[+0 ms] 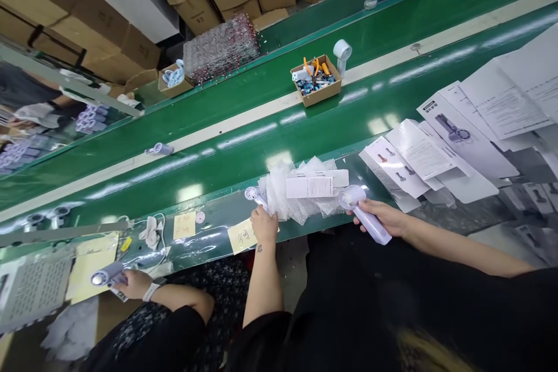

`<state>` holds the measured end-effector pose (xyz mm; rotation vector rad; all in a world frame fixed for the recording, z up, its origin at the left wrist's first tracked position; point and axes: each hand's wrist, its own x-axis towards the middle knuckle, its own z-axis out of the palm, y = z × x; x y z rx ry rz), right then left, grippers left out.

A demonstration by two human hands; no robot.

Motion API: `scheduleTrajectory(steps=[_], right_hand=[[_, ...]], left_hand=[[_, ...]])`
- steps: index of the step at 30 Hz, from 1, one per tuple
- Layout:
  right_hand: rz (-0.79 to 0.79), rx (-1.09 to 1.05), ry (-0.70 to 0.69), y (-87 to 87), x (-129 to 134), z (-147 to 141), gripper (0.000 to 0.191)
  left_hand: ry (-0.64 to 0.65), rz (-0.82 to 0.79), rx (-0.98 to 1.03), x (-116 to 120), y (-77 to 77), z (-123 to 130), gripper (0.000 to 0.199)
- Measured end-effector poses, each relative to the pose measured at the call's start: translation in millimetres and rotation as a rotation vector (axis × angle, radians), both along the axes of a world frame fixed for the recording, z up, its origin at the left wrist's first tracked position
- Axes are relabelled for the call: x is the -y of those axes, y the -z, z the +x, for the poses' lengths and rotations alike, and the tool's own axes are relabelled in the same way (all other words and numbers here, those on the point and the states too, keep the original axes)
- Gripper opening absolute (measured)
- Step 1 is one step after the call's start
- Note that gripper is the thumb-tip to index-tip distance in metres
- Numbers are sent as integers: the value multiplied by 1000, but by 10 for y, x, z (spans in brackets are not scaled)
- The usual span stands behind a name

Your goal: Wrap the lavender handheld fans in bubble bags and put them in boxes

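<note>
In my right hand (386, 218) is a lavender handheld fan (370, 222), its round head pointing left and its handle toward me. My fingers wrap the handle just below the head. My left hand (264, 224) closes on the handle end of another lavender handheld fan (251, 193), which lies at the bench edge, partly covered by my fingers. Between the hands sit a heap of clear plastic bags (279, 186) and a white printed box (309, 187), flat on top of them.
A co-worker's hand (133, 285) at the left holds another fan (107, 274). Leaflets and flattened boxes (457, 128) spread at the right. On the green conveyor (244, 122) stand a carton of tools (322, 96), an upright fan (342, 55) and a lying fan (161, 149).
</note>
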<state>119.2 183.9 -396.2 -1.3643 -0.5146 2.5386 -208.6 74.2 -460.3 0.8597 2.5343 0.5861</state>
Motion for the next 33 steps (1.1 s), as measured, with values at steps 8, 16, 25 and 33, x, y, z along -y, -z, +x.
scheduleTrajectory(steps=[8,16,25,33], right_hand=[[37,-193,-68,-83,-30,-270,44],[111,-484,-359,-415,301,-1001,67],[330,-234,-393,-472,431,-1041,52],[439,-22,-79,-513,578,-732,52]], left_hand=[[-290,305,150,103,-161,-126,27],[156,470,637,198,-912,211,18],[-118,527,942,221,-996,360,27],[943,669,-12,142,-1039,624,18]])
